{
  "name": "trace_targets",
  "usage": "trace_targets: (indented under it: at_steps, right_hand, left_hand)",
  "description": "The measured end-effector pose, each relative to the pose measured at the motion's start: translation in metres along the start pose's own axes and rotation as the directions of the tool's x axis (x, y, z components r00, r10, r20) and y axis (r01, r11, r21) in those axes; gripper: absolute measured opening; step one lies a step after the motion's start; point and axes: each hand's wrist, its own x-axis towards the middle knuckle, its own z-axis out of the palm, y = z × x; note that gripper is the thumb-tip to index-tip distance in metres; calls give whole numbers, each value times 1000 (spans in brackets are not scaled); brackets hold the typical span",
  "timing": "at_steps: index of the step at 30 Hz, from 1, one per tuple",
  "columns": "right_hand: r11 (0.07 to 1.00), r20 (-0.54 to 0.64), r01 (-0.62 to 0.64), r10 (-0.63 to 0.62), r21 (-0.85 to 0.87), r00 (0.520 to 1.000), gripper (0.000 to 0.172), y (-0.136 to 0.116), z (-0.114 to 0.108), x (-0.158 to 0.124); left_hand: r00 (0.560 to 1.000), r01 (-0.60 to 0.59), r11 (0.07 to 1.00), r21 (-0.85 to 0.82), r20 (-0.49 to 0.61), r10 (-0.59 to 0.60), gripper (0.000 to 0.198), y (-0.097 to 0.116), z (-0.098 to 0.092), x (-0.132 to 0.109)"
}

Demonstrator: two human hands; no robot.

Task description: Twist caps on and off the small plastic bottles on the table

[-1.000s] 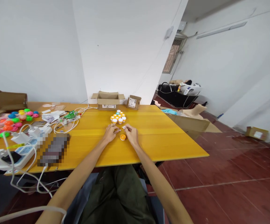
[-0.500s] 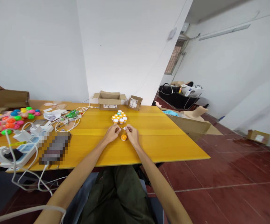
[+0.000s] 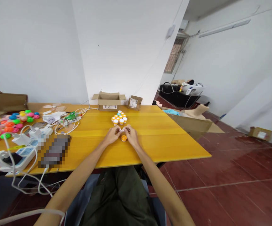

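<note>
Head view shows the left hand (image 3: 112, 135) and right hand (image 3: 131, 137) brought together, fingertips pinching a small white piece (image 3: 122, 129) between them. An orange cap (image 3: 124, 137) lies on the yellow table (image 3: 164, 138) just below the fingertips; small orange-capped white jars (image 3: 119, 118) cluster just beyond.

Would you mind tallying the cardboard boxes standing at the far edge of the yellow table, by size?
Large open cardboard box: 1
Small cardboard box: 1
Total: 2, both behind the cluster of small pots and beyond the left hand and right hand.
</note>
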Motion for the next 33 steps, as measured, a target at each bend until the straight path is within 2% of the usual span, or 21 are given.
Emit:
trace_targets:
  at_steps: [10, 16, 20, 27, 33]
  right_hand:
    - [998, 29, 65, -66, 27, 997, 19, -3, -3, 1]
    - [994, 32, 43, -46, 100, 998, 23, -7, -3, -1]
    - [989, 43, -9, 2, 149, 999, 23, -8, -3, 0]
    - [962, 71, -104, 89, 251, 993, 18, -1, 0, 2]
    - [953, 95, -127, 104, 275, 990, 20, 5, 0, 4]
  left_hand:
    - [999, -4, 999, 42, 35, 3, 16, -1, -1, -1]
    - [998, -63, 997, 47, -20, 64, 18, -2, -2, 1]
    - [999, -48, 999, 7, -15, 48, 16, -5, -1, 2]
    - [1000, 0, 986, -169, -5, -1, 15, -7, 2, 2]
    - [999, -2, 984, -177, -37, -5, 14, -7, 0, 2]
